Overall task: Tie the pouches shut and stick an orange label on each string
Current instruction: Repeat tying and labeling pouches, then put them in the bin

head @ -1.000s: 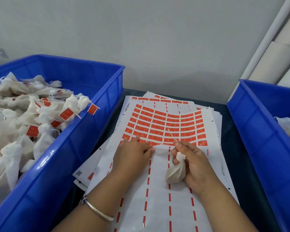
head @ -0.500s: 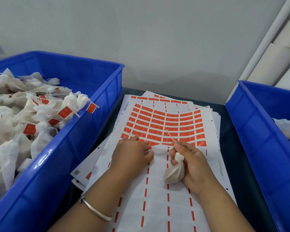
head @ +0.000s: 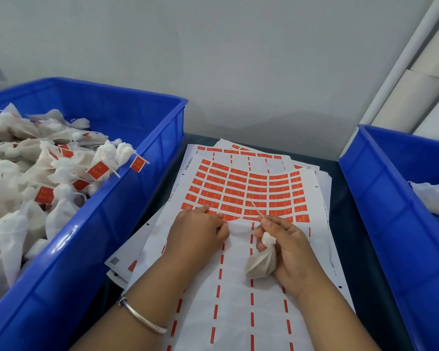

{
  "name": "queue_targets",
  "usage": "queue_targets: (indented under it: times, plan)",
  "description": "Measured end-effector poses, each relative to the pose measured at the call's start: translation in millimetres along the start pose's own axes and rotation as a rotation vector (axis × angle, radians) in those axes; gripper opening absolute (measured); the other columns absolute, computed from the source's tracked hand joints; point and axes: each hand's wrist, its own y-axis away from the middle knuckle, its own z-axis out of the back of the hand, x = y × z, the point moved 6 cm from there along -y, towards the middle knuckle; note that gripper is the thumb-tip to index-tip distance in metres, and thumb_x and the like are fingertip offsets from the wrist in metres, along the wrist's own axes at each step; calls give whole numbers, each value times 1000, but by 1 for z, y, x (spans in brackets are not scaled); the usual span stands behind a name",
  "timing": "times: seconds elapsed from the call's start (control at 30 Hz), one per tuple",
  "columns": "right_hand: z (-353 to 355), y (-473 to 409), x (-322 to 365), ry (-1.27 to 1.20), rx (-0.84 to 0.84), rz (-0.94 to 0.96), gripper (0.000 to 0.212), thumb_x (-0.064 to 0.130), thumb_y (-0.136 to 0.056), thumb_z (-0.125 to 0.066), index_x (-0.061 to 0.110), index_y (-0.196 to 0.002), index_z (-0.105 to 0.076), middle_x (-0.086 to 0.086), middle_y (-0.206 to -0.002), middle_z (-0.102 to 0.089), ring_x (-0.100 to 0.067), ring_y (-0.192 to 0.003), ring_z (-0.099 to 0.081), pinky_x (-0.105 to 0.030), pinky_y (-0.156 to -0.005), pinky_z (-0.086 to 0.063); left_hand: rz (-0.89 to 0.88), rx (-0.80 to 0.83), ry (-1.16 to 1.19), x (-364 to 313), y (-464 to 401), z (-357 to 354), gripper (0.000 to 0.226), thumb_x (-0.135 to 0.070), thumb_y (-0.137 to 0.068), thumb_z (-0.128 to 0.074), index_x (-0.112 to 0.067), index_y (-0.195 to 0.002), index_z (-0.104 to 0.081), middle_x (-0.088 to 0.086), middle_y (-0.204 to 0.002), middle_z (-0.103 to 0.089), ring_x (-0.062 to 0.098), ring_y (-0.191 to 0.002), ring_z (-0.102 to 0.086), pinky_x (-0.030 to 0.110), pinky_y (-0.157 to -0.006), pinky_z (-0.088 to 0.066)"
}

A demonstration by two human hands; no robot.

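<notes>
Right hand (head: 288,247) fingers around pouch (head: 261,264), left hand (head: 197,230) fingers pinching label sheet (head: 238,312) between blue bins (head: 127,198).

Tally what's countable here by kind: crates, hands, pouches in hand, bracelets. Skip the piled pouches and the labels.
Blue crates: 2, left crate and right crate
Hands: 2, left hand and right hand
Pouch in hand: 1, the pouch gripped by the right hand, its string sticking up
Bracelets: 1, bracelet on the left wrist
Total: 6
</notes>
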Motion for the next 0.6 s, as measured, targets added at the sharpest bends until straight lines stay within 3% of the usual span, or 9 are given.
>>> queue_targets:
  times: [0.1, 0.17, 0.23, 0.3, 0.4, 0.47, 0.53, 0.6]
  plan:
    - [-1, 2, 1, 19, -4, 17, 17, 33, -64, -70, 34, -79, -77, 1, -83, -75, -16, -70, -71, -27, -62, -56, 16, -89, 57, 2, -1, 1, 35, -51, -91, -44, -33, -111, -67, -16, -114, -65, 7, -100, -60, 23, -93, -41]
    - [-3, 4, 2, 43, -3, 38, 19, 35, -63, -70, 36, -80, -77, 7, -91, -75, -16, -85, -72, -29, -70, -57, 70, -130, 104, 7, -1, 3, 28, -50, -89, -49, -31, -92, -69, -17, -92, -67, 5, -69, -58, 13, -73, -41]
    - [-6, 8, 6, 114, -15, 75, 18, 39, -64, -69, 43, -80, -74, 16, -95, -73, -18, -96, -69, -34, -82, -56, 167, -143, 175, 14, 0, 4, 24, -49, -87, -53, -29, -78, -64, -19, -75, -61, 5, -56, -54, 11, -60, -37]
    - [-7, 11, 15, 204, -40, 128, 13, 34, -74, -68, 46, -77, -73, 22, -91, -72, -16, -98, -66, -35, -87, -54, 287, -163, 343, 24, 1, 5, 20, -44, -87, -57, -29, -74, -61, -19, -72, -58, 5, -56, -56, 9, -54, -35]
    - [-8, 17, 29, 292, -44, 215, 22, 22, -83, -67, 40, -71, -74, 18, -82, -72, -11, -85, -68, -21, -72, -55, 415, -242, 639, 35, 5, 16, 13, -37, -88, -59, -29, -79, -60, -15, -83, -62, 4, -64, -60, 9, -54, -40]
    - [-14, 23, 36, 327, -33, 276, 17, 23, -82, -67, 33, -69, -73, 12, -76, -72, -7, -79, -68, -12, -61, -52, 420, -349, 698, 34, 10, 33, 7, -38, -86, -61, -32, -84, -57, -17, -88, -60, 5, -70, -61, 9, -57, -44]
    - [-22, 29, 40, 318, -2, 311, 12, 28, -79, -66, 32, -70, -73, 9, -74, -72, -6, -77, -69, -8, -60, -50, 371, -415, 728, 23, 17, 51, 8, -40, -84, -62, -37, -80, -56, -25, -82, -56, 1, -68, -60, 7, -56, -42]
    - [-32, 35, 38, 304, 62, 315, 10, 38, -70, -64, 38, -74, -73, 8, -77, -74, -8, -79, -70, -9, -64, -51, 370, -340, 924, 8, 22, 54, 13, -40, -85, -60, -34, -73, -59, -21, -74, -61, 2, -67, -62, 8, -55, -43]
